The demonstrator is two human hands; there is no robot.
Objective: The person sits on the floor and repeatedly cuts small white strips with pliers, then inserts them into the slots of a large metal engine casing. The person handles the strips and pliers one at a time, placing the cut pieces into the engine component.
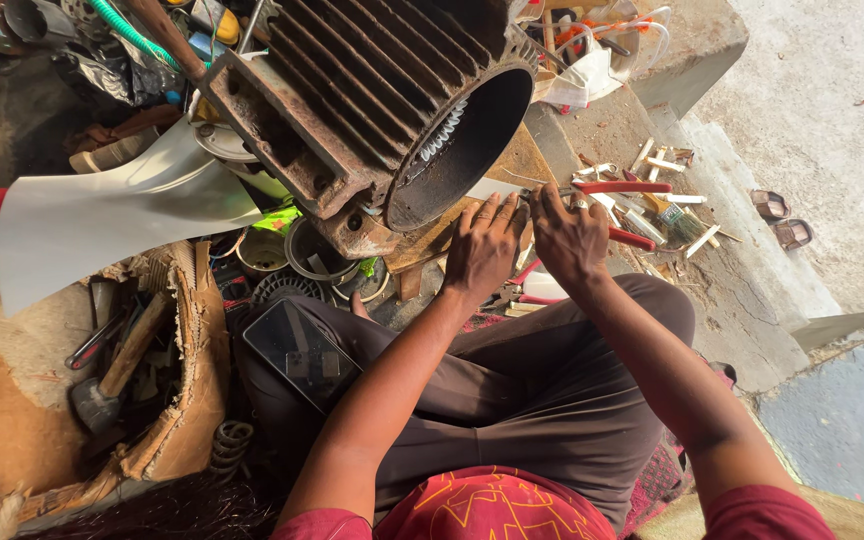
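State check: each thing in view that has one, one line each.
motor housing: on its side, open end toward the person, rusty
left hand: pressed flat on paper strip
right hand: gripping red-handled pliers, handles spread
phone: on thigh, screen dark
hammer: lying in torn box

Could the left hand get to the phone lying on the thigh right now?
Probably yes: the left hand rests on the wooden block, and nothing lies over the phone on the thigh.

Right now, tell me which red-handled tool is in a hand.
The red-handled scissors in the right hand, by the left hand. The other red-handled tool lies untouched in the torn cardboard box.
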